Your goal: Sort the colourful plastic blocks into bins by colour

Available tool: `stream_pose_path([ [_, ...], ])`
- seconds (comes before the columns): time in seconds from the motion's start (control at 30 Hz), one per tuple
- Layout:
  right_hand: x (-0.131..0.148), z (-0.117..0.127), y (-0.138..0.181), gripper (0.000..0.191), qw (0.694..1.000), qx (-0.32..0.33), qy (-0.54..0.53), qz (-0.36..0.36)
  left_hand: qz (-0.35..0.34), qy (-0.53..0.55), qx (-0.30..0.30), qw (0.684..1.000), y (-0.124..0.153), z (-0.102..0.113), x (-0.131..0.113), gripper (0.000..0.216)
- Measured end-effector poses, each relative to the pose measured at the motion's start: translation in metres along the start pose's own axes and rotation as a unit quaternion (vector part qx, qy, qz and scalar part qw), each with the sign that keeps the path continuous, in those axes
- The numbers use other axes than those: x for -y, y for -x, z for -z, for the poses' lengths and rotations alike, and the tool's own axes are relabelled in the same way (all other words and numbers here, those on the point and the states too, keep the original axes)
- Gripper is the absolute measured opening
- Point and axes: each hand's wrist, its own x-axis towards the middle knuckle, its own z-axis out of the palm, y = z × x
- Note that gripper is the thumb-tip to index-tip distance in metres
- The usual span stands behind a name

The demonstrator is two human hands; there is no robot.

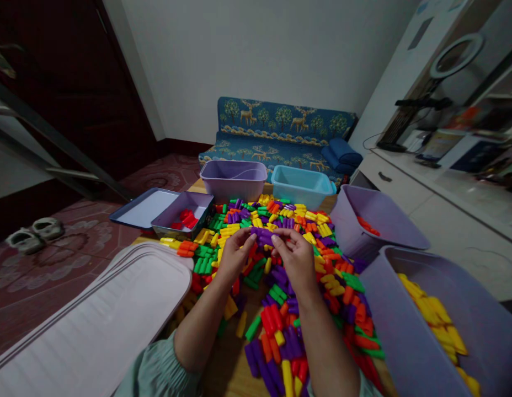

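Between my two hands is a purple plastic building piece [263, 237], made of short rounded tubes side by side. My left hand [236, 251] pinches its left end, and my right hand [295, 256] pinches its right end. Both hands hover over a wide heap of plastic building pieces [276, 317] in red, orange, yellow, green and purple. The heap is spread across a wooden table [223, 361]. Some pieces under my hands and forearms are hidden.
At the right, one lilac bin [405, 270] contains yellow pieces, another [342, 220] red ones. A lilac bin [233, 187] and a blue bin [301, 190] stand at the back. Left are a hinged tin [177, 236] with red pieces and pale lids [115, 314]. Behind is a sofa [272, 146].
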Motion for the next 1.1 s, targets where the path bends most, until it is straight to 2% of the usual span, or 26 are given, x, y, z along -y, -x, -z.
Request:
stream_pose_path([
  [0.1, -0.005, -0.001, -0.001, 0.031, 1.000, 0.010, 0.008, -0.007, -0.002, 0.019, 0.015, 1.000, 0.001, -0.001, -0.002, 0.037],
  [0.3, -0.011, -0.003, -0.002, 0.030, 1.000, 0.006, 0.009, -0.018, 0.073, 0.069, 0.060, 0.993, 0.005, -0.001, -0.006, 0.044],
  [0.47, -0.016, -0.006, -0.002, 0.029, 1.000, 0.013, -0.010, -0.018, 0.053, 0.034, 0.084, 0.994, 0.005, -0.003, -0.006, 0.049],
  [0.7, -0.019, -0.010, -0.003, 0.029, 0.999, 0.023, -0.012, -0.024, 0.066, 0.018, 0.050, 0.996, 0.007, -0.011, -0.008, 0.048],
  [0.87, -0.015, -0.015, -0.011, 0.047, 1.000, 0.010, 0.010, -0.019, 0.083, 0.051, 0.009, 0.995, 0.002, -0.022, -0.014, 0.051],
  [0.97, -0.009, -0.018, -0.026, 0.054, 1.000, 0.006, 0.026, 0.005, 0.089, 0.052, -0.032, 0.994, -0.010, -0.030, -0.024, 0.051],
  [1.1, 0.006, -0.024, -0.058, 0.041, 0.999, 0.022, 0.014, 0.022, 0.114, 0.093, -0.031, 0.989, -0.040, -0.038, -0.044, 0.033],
])
